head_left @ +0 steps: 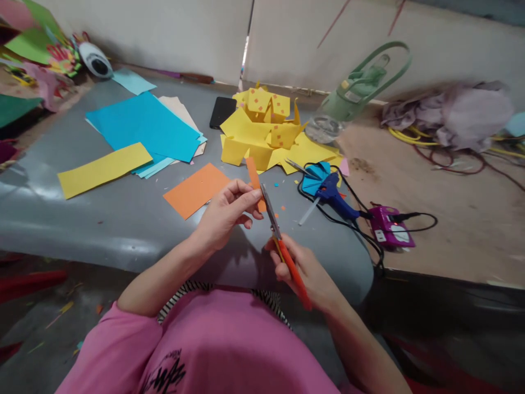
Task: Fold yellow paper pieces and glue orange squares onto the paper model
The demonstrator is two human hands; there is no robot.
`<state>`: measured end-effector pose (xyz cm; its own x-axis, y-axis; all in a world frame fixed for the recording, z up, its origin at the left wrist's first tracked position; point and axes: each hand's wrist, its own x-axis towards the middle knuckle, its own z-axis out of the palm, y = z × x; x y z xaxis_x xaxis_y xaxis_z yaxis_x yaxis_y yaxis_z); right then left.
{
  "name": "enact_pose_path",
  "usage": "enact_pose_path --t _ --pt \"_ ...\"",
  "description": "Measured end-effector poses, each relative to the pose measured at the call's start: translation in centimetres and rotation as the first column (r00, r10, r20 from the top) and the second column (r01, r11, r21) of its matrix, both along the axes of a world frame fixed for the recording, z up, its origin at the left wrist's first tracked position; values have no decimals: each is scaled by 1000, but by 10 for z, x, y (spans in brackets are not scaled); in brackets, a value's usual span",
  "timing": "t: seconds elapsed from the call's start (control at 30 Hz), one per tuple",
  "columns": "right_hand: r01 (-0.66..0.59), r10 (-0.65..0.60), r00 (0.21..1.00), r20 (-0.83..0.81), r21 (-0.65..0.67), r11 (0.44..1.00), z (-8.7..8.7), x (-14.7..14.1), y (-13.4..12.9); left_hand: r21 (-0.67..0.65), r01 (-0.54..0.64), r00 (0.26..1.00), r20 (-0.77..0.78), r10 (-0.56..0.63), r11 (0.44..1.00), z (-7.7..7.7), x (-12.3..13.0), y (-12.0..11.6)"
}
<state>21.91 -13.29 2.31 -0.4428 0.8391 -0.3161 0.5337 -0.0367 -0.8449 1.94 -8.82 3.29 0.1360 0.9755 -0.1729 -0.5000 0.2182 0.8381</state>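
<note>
My left hand (229, 210) pinches a narrow strip of orange paper (253, 171) between thumb and fingers. My right hand (301, 268) grips a pair of scissors (292, 271) with orange handles, its blades pointing up beside the strip. Whether the blades touch the paper I cannot tell. Left of the strip, partly behind my left hand, lies a larger orange paper piece (194, 189). Small orange and blue scraps are scattered near the blades. Beyond my hands stand folded yellow paper pieces (262, 131), some dotted with orange squares.
Blue paper sheets (147, 123) and a yellow strip (104, 168) lie left. A black phone (222, 113) is at the back. On the right are a blue glue gun (336, 200), a purple power socket (391, 227), looping cables, a green bottle (348, 98) and a crumpled cloth (459, 115).
</note>
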Motion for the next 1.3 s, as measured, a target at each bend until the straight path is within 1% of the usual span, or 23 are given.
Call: enact_pose_path --t 0.07,0.23,0.4,0.53,0.73,0.9,1.03,1.17,1.3 --pt "-2 3 1000 -23 20 1000 0 0 1 11 12 1000 -5 -12 1000 0 3 -2" --pt "-1 3 996 -89 24 1000 -2 -3 3 25 49 998 -31 -48 998 -1 10 -7" --pt "-4 8 993 -117 38 999 -7 -2 4 37 45 998 -40 -44 998 -1 13 -9" --pt "-43 44 988 -145 12 999 -7 1 4 29 44 998 -55 -43 999 0 14 -9" --pt "-50 50 990 -130 0 999 -3 2 6 29 76 995 -71 -73 997 -1 15 -10" --pt "-62 63 988 -141 15 998 -4 2 6 60 82 994 -75 -78 995 -3 15 -12" --pt "-55 56 990 -131 13 998 -5 2 6 59 94 994 -54 -91 994 -5 16 -13" --pt "-51 52 987 -154 9 999 -6 3 5 44 82 996 -29 -81 996 -5 18 -13" --pt "-55 56 988 -145 11 998 -8 4 4 25 62 997 -38 -61 998 -2 18 -13"
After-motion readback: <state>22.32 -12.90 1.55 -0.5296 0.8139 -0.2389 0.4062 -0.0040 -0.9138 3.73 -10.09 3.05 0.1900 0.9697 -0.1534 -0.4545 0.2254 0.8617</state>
